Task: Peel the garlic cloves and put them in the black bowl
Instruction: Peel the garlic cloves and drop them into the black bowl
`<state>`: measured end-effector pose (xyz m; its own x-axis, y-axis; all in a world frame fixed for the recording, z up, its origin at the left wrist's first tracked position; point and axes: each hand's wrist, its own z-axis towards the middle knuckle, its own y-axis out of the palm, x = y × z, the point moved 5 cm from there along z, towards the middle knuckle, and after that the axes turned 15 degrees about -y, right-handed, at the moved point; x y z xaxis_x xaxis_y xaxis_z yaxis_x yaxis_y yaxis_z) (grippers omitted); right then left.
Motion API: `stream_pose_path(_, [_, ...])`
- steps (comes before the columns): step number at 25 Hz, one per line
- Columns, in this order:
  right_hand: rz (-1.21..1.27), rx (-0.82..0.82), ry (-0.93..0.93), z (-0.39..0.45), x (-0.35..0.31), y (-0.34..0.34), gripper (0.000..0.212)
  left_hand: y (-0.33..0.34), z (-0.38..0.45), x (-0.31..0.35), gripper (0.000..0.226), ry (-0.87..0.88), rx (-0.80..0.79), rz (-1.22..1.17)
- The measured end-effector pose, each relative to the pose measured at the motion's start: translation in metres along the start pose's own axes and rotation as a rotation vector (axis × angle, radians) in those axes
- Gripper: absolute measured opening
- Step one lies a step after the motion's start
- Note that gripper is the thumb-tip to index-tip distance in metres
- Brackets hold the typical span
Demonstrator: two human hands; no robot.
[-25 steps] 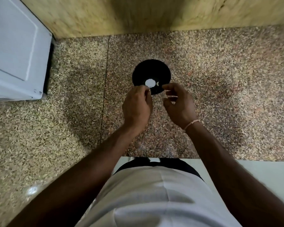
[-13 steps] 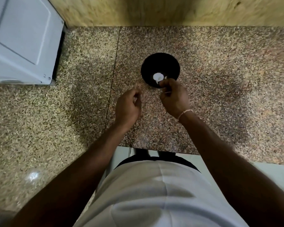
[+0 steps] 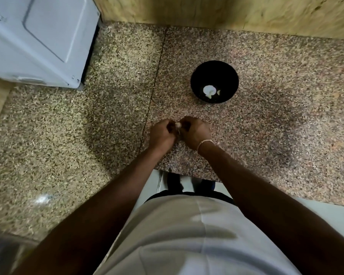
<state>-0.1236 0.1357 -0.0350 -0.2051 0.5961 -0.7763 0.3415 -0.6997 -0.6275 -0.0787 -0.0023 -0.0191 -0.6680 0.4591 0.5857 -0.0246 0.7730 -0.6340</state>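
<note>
— What does the work surface look like?
— It is a polished speckled granite countertop [image 3: 276,135] in brown, pink and cream flecks, with a dark seam [image 3: 157,80] running front to back and a bright glint of light [image 3: 42,199] near the front left.
— And behind it?
— A yellowish marbled stone wall [image 3: 226,10]. A pale blue-grey boxy appliance [image 3: 38,36] stands in the left corner. Pale floor [image 3: 330,215] shows below the counter edge.

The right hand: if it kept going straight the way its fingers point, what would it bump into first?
The right hand points left, at the small garlic piece pinched between both hands; just behind it comes the left hand. The black bowl lies off that line.
</note>
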Motion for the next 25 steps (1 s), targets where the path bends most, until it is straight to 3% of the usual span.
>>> stream_pose_path(4, [0.224, 0.169, 0.054, -0.012, -0.001, -0.016, 0.018, -0.006, 0.000, 0.006, 0.015, -0.013, -0.054, -0.211])
stream_pose_path(7, [0.324, 0.303, 0.052, -0.021, -0.008, -0.043, 0.021, -0.007, -0.003, 0.024, 0.012, 0.022, -0.188, -0.379])
stream_pose_path(13, [0.458, 0.566, -0.066, -0.024, -0.040, -0.128, 0.027, -0.016, -0.027, 0.113, 0.012, 0.223, -0.347, -0.588])
stream_pose_path(25, [0.452, 0.849, -0.319, -0.054, -0.105, -0.258, 0.024, -0.046, -0.095, 0.243, 0.012, 0.504, -0.569, -0.732])
